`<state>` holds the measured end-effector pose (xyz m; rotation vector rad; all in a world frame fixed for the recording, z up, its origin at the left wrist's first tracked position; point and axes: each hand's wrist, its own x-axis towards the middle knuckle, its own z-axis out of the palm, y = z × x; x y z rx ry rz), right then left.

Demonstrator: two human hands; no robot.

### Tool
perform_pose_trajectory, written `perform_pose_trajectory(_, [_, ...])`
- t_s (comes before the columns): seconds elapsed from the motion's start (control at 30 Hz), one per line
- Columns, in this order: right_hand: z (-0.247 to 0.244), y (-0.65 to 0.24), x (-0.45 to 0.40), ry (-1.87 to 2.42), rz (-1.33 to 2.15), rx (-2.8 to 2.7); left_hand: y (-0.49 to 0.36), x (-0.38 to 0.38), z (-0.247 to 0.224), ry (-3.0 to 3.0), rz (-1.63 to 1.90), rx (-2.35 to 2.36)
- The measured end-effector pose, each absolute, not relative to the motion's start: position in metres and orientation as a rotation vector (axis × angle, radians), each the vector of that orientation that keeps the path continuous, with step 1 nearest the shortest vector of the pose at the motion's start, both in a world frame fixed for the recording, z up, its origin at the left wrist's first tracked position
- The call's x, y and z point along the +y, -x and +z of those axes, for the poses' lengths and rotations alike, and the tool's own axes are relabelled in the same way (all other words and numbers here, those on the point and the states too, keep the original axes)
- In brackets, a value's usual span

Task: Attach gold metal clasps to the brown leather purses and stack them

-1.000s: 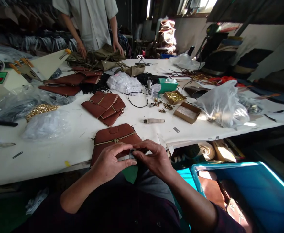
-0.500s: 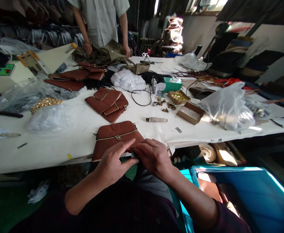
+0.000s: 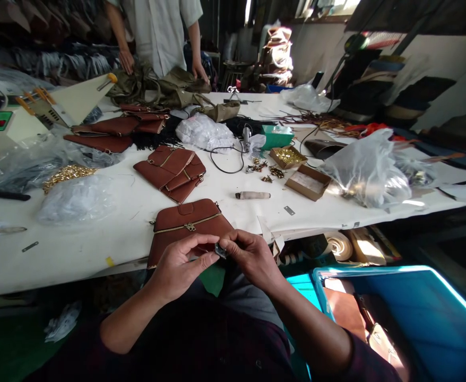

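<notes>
Between my two hands, just past the table's near edge, is a small dark shiny piece (image 3: 220, 251); it is too small to name. My left hand (image 3: 179, 265) has its thumb and fingers closed about its left side. From the right, my right hand (image 3: 252, 260) pinches the same piece with its thumb and fingertips. Behind them a brown leather bag (image 3: 173, 218) with a brass zipper lies flat, its lower right part covered by my hands. More brown bag pieces (image 3: 171, 168) with zippers lie stacked farther back.
A wrapped stick-like tool (image 3: 252, 196) lies on the white table (image 3: 217, 188) near small brass fittings (image 3: 257, 165) and cardboard boxes (image 3: 308, 182). Plastic bags (image 3: 366, 172) sit right and left. A blue bin (image 3: 428, 307) stands at lower right. Across the table, a person (image 3: 157, 37) touches olive bags (image 3: 181, 87).
My hands have turned slightly, so more of the small dark piece shows between the fingertips. The view has shifted a little to the right. The other person's hands have moved slightly.
</notes>
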<state>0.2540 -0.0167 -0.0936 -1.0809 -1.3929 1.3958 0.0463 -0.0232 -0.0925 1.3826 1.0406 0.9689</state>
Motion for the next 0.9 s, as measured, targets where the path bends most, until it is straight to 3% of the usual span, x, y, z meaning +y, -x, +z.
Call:
perform_pose_trajectory(0.33, [-0.119, -0.231, -0.015, 0.695, 1.935, -0.615, -0.062, -0.011, -0.086, -1.245, 1.065, 0.932])
perform_pose_trajectory(0.9, [-0.113, -0.226, -0.016, 0.736, 1.974, -0.379, -0.066, 0.009, -0.079, -1.130, 1.021, 1.166])
